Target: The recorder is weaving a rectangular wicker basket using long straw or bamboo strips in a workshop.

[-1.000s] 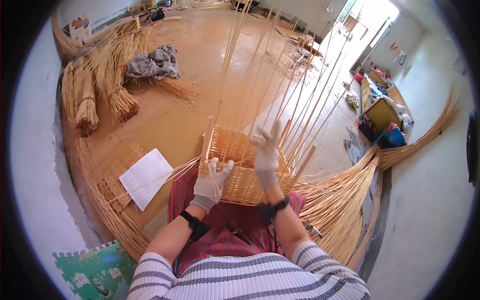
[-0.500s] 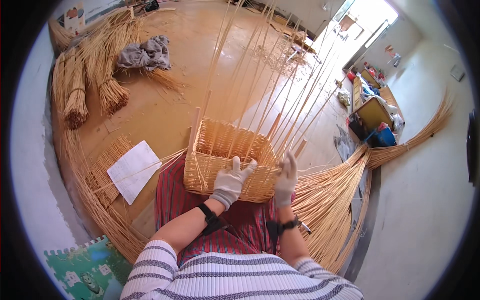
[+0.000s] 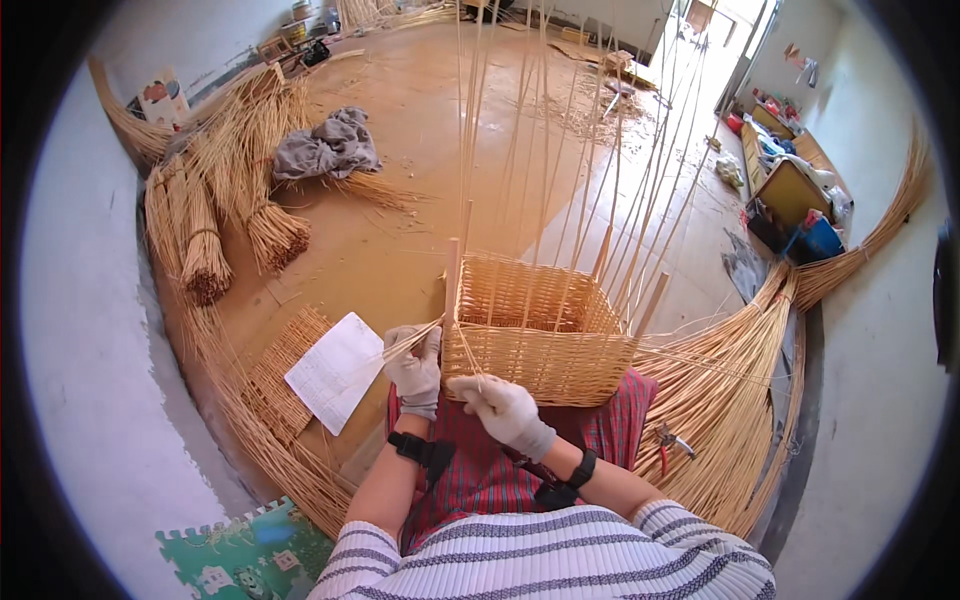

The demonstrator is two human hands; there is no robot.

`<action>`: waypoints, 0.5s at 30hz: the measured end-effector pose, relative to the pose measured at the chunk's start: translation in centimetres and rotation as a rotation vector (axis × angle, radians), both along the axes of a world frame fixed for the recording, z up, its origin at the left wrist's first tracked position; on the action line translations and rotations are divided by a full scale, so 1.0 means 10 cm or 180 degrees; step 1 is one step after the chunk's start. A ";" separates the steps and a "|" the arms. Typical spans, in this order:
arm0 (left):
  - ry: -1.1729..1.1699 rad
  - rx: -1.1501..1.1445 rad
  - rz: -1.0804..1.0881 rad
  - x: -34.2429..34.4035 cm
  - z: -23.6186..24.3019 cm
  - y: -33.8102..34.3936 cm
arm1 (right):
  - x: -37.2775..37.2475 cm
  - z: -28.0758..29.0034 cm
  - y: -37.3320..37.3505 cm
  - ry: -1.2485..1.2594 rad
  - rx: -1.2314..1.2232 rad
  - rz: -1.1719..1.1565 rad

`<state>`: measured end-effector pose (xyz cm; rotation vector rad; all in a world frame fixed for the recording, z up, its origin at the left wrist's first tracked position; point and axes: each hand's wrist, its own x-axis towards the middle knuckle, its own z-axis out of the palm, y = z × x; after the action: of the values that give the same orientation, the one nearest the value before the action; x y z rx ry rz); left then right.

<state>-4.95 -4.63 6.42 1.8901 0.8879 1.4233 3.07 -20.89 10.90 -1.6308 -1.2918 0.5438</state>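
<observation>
A half-woven wicker basket (image 3: 560,365) sits across my lap on a red striped cloth (image 3: 618,420). Tall thin wicker rods (image 3: 545,150) rise from its far and right sides, and flat wooden stakes (image 3: 452,280) stand at its corners. At the near left corner my gloved left hand (image 3: 412,368) closes around a few loose wicker strands (image 3: 398,347) that stick out to the left. Just below that corner, my gloved right hand (image 3: 500,408) has its fingers pinched at the end of a thin strand (image 3: 470,352) hanging down the basket's front.
A big fan of loose wicker (image 3: 700,390) spreads at my right, with red-handled pliers (image 3: 672,440) on it. To the left lie a written paper sheet (image 3: 335,375) and a woven mat (image 3: 285,365). Wicker bundles (image 3: 205,230) and a grey cloth (image 3: 330,148) lie farther left.
My left hand has gone from the basket's front wall to the strands at its left corner. My right hand has moved from the right side to below that corner. The view has shifted left.
</observation>
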 end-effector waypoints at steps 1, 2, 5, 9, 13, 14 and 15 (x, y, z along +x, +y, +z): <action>0.0131 -0.0093 -0.0039 -0.04 0.02 0.03 | -0.04 0.05 0.10 -0.0153 0.0101 0.0090; -0.0007 -0.0157 -0.0224 -0.10 -0.08 0.07 | -0.08 0.07 0.16 -0.0328 0.0325 0.0099; -0.0087 0.0130 -0.0654 -0.22 -0.21 0.09 | -0.16 0.20 0.31 -0.1130 0.0460 -0.0077; -0.0343 -0.0232 -0.1303 -0.23 -0.18 0.22 | -0.15 0.27 0.41 -0.1534 0.0244 0.0213; -0.0872 -0.1126 -0.1537 -0.24 -0.29 0.53 | -0.17 0.19 0.22 -0.0101 0.0706 -0.0086; -0.0260 -0.1493 -0.0828 -0.22 -0.33 0.67 | -0.14 -0.02 0.09 0.1452 0.0594 -0.0229; -0.0361 -0.1704 -0.1161 -0.21 -0.33 0.76 | -0.07 -0.21 -0.01 0.3028 0.0454 -0.0362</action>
<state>-7.07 2.95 3.13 1.4565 0.7306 0.9447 2.32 -20.95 8.76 -1.0717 -0.5061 0.9718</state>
